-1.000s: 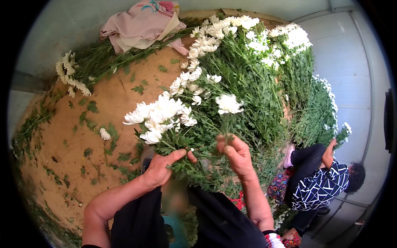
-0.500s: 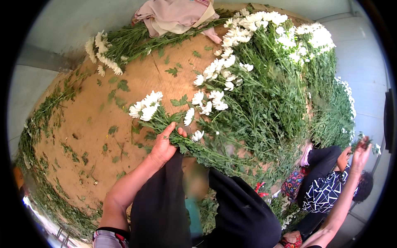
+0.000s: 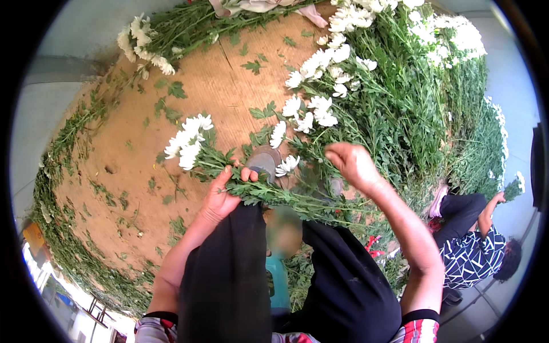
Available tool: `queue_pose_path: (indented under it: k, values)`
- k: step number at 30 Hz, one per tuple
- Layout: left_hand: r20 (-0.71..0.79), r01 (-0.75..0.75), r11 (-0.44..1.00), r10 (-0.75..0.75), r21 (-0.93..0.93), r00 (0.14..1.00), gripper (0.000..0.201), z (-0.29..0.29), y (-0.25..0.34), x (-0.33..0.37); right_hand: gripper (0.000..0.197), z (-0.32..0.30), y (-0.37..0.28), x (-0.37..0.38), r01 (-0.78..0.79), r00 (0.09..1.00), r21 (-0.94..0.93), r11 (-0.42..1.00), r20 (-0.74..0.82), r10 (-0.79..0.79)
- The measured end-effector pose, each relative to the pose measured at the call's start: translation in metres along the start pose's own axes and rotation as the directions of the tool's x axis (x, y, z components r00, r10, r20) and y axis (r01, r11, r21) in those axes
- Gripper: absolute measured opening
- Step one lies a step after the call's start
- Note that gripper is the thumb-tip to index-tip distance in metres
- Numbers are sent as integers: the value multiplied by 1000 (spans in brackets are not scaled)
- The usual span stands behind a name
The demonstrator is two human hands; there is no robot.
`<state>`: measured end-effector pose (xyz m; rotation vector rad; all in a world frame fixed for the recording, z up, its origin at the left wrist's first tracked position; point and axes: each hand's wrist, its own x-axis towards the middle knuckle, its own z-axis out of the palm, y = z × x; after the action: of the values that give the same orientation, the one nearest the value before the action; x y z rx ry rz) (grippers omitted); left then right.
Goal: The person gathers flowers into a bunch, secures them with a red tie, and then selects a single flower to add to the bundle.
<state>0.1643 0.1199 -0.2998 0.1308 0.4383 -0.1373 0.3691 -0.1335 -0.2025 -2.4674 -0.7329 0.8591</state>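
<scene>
My left hand (image 3: 224, 191) is closed around a small bunch of white chrysanthemums (image 3: 190, 150). The white heads point to the upper left, and the leafy green stems (image 3: 297, 201) run to the right across my knees. Above those stems hangs my right hand (image 3: 354, 166), its fingers curled together. Whether anything is pinched in it cannot be made out. Beside it to the left lie loose white chrysanthemums (image 3: 287, 165), near the large pile of cut flowers (image 3: 389, 103).
A wooden board floor (image 3: 229, 74) carries scattered leaves. More chrysanthemums (image 3: 143, 43) and a pink cloth (image 3: 311, 14) lie at the back. On the right sits another person (image 3: 474, 257) holding flowers. A teal object (image 3: 276, 280) stands between my knees. Red ribbon (image 3: 374, 247) lies by my right leg.
My right hand has come in from the far right to above the stems. My left hand keeps its hold on the bunch. The view has shifted slightly.
</scene>
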Motion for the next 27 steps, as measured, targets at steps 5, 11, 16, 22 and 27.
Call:
queue_pose_path:
  k: [5,11,16,22,27]
  values:
    - [-12,59,996,-58,68,998,27,11,7,7,36,64,70,-79,-252,951,-212,944,127,282]
    - [-9,101,977,-101,186,995,34,30,7,20,33,97,88,-109,-327,944,63,943,72,322]
    - [54,110,984,-119,142,991,29,39,-8,33,23,69,81,-95,-104,987,195,975,145,76]
    - [-51,149,980,-143,129,988,35,60,-15,57,18,13,43,-96,-100,878,872,480,-150,455]
    - [-88,148,975,-134,169,987,36,74,-30,78,9,24,13,-65,-4,916,808,589,-234,327]
